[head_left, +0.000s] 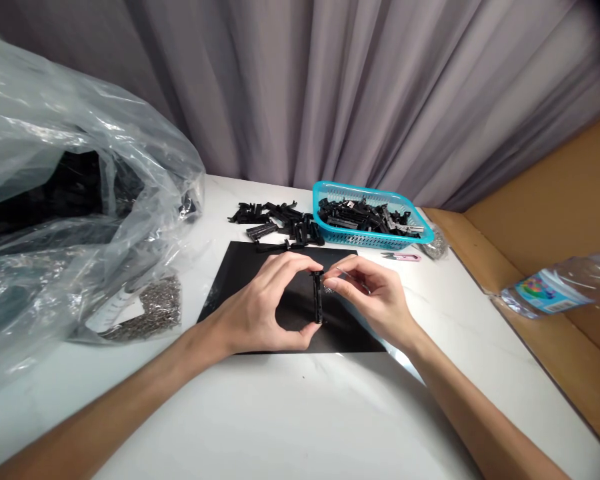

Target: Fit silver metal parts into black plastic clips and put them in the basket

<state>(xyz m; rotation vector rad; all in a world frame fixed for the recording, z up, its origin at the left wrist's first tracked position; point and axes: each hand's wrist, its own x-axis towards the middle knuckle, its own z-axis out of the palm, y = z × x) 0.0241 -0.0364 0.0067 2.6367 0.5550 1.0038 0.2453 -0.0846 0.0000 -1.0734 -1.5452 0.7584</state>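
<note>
My left hand [263,307] grips a narrow black plastic part [318,300] by its two ends, index finger on top and thumb underneath, so the part stands upright. My right hand [375,290] is closed in a pinch close to the part's upper right side. What sits between its fingertips is too small to make out. Just below those fingertips a little silvery patch shows, possibly small metal pieces. Both hands are above a black mat [225,287] on the white table.
Loose black plastic parts [280,220] lie behind the mat, beside a blue basket [370,238] full of similar parts. Pink thread snips [403,257] rest in front of it. Clear bags [145,133], one with metal pieces [155,307], fill the left. A plastic bottle [555,290] lies by cardboard at right.
</note>
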